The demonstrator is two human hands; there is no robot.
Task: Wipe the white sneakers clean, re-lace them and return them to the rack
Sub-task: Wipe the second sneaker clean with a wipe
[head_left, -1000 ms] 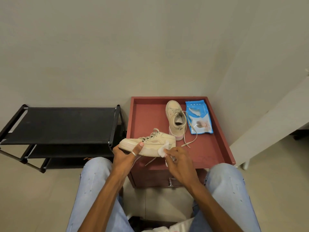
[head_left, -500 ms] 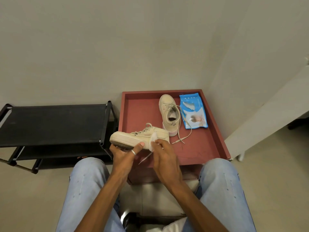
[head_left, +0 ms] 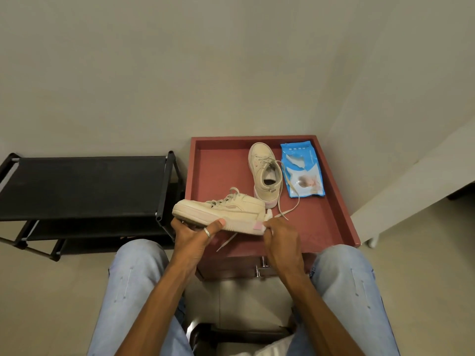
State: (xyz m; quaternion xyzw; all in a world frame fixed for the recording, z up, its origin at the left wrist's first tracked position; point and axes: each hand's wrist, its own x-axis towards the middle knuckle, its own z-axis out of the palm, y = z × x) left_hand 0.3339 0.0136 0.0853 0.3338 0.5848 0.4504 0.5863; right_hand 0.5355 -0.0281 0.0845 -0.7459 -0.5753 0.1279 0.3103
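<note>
Presently, two off-white sneakers are counted. One sneaker (head_left: 223,210) is held side-on over the front edge of the red cabinet top (head_left: 218,170), toe pointing left; a thick pale sole, a pink heel tab and loose laces are seen. It is gripped under the sole by the left hand (head_left: 195,233), thumb pressed on the sidewall. A white wipe (head_left: 268,216) is pinched against the heel by the right hand (head_left: 281,236). The second sneaker (head_left: 266,173) is set upright near the back edge, just beside one blue wipes pack (head_left: 302,170) at the back right corner. One black shoe rack (head_left: 84,186) stands left of the cabinet.
</note>
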